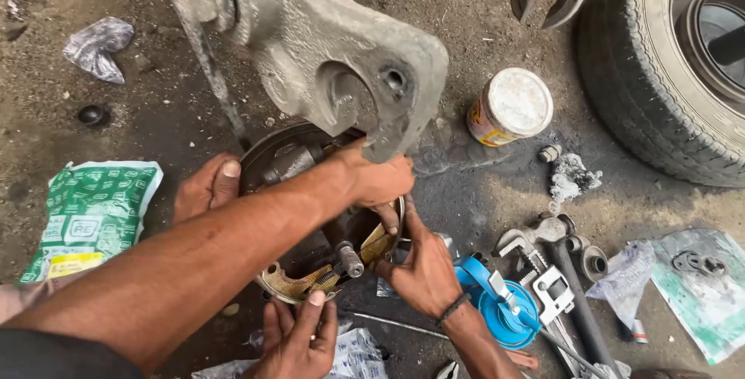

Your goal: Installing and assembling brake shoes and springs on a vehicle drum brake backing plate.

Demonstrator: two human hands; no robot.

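Dirty, oily ground (pixel 466 185) is lying under everything, dark and dusty. On it, in the middle, a round brake assembly (pixel 291 158) is sitting just below a big grey cast-metal knuckle (pixel 326 45) with a rough surface. The assembly is looking black and greasy. At its lower edge a curved brake shoe (pixel 299 282), rusty and yellowish, is showing, with a short steel pin (pixel 349 259) beside it.

The person's left hand (pixel 372 177) is reaching across the assembly and is clenching its upper right rim, fingers curled tight. The right hand (pixel 423 270), with a dark band on the wrist, is grasping the right end of the brake shoe with bent fingers, the index finger pointing up.

Two other hands, from a co-worker, are touching the assembly: one (pixel 206 185) at its left edge, one (pixel 299 340) under the shoe.

Near the right side a tin can (pixel 510 107) with a white lid, a tyre (pixel 660 76) and a pipe wrench (pixel 543 270) are lying. A green packet (pixel 93 212) is resting on the left.
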